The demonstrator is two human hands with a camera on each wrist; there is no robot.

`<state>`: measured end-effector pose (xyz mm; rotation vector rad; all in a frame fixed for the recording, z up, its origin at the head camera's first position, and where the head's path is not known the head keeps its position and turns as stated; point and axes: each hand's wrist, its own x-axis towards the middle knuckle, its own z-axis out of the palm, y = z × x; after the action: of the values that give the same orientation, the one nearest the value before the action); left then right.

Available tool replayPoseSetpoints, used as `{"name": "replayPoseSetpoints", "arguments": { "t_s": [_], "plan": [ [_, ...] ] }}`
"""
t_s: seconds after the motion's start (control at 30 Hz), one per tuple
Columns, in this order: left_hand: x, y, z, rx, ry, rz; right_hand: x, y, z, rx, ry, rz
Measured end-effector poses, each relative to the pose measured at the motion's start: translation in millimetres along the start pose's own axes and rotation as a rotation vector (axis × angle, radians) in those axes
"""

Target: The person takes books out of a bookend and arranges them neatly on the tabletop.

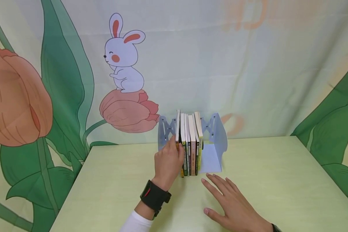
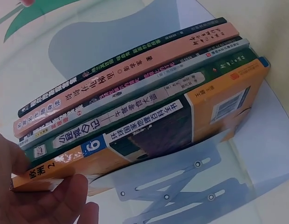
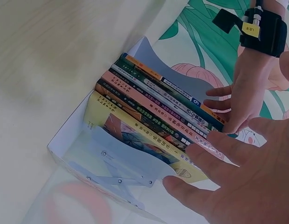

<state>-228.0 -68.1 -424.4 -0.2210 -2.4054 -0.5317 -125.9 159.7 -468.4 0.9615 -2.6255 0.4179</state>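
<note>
Several slim books [image 1: 193,145] stand upright in a row inside a pale blue expandable book stand [image 1: 220,138]. My left hand [image 1: 168,164] is at the row's left end, its thumb and fingers pinching the upper end of an orange book [image 2: 237,102]. Beside that one comes a dark green book [image 2: 135,107], then thinner ones and a pink book [image 2: 135,70]. A yellow book [image 3: 100,116] with a picture cover closes the row on the right. Held over the table in front of the stand, my right hand [image 1: 232,203] has its fingers spread and holds nothing.
The stand's right side panel [image 3: 130,149] is apart from the yellow book, with bare base between them. Crossed slotted bars [image 2: 168,196] join the panels at the back. Behind the pale table [image 1: 119,187] hangs a cloth [image 1: 191,64] printed with a rabbit and tulips.
</note>
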Motion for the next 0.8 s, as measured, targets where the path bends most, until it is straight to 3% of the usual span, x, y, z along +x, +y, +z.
{"name": "replayPoseSetpoints", "arguments": {
  "t_s": [0.43, 0.63, 0.8],
  "plan": [
    [-3.0, -0.4, 4.5, -0.016, -0.176, -0.121, 10.9, 3.5, -1.0, 0.001, 0.051, -0.02],
    [-9.1, -3.9, 11.0, 0.02, -0.217, -0.107, 16.1, 3.5, -3.1, 0.006, 0.051, -0.018],
    [-9.7, -3.7, 14.1, 0.012, -0.208, -0.097, 17.7, 2.3, -4.3, 0.007, 0.043, -0.009]
  ]
}}
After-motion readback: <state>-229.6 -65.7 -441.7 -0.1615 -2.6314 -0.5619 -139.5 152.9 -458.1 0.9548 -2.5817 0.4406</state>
